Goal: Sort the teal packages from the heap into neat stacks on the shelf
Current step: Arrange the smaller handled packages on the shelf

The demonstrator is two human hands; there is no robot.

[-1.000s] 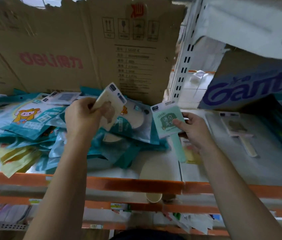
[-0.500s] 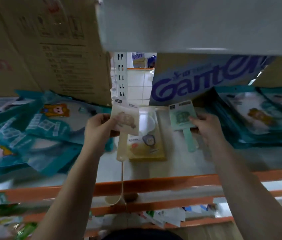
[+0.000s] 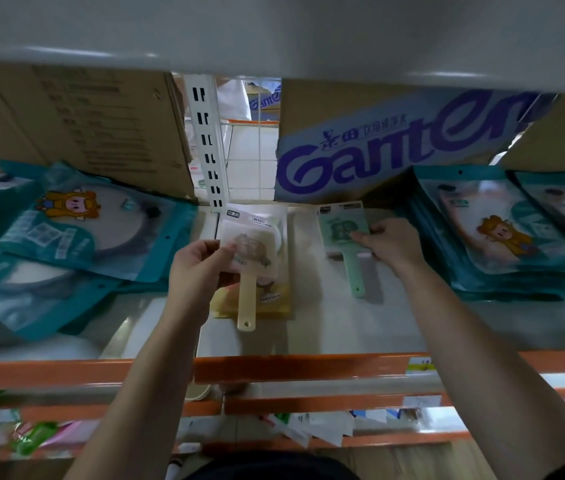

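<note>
teal heap (image 3: 66, 237) left of left hand (image 3: 201, 268); teal stack (image 3: 488, 233) right of right hand (image 3: 391, 242).

- White slotted upright (image 3: 209, 147): stands at the back.
- Brown cardboard box (image 3: 76, 123): just left of the upright, print blurred.
- Purple-lettered "Ganten" box (image 3: 395, 147): right of the upright.
- Yellow flat package (image 3: 274, 299): lies before the upright's foot.
- Cream handled pack (image 3: 256, 244): above the yellow package.
- Mint-green handled pack (image 3: 343, 233): right of the upright, below the "Ganten" box.
</note>
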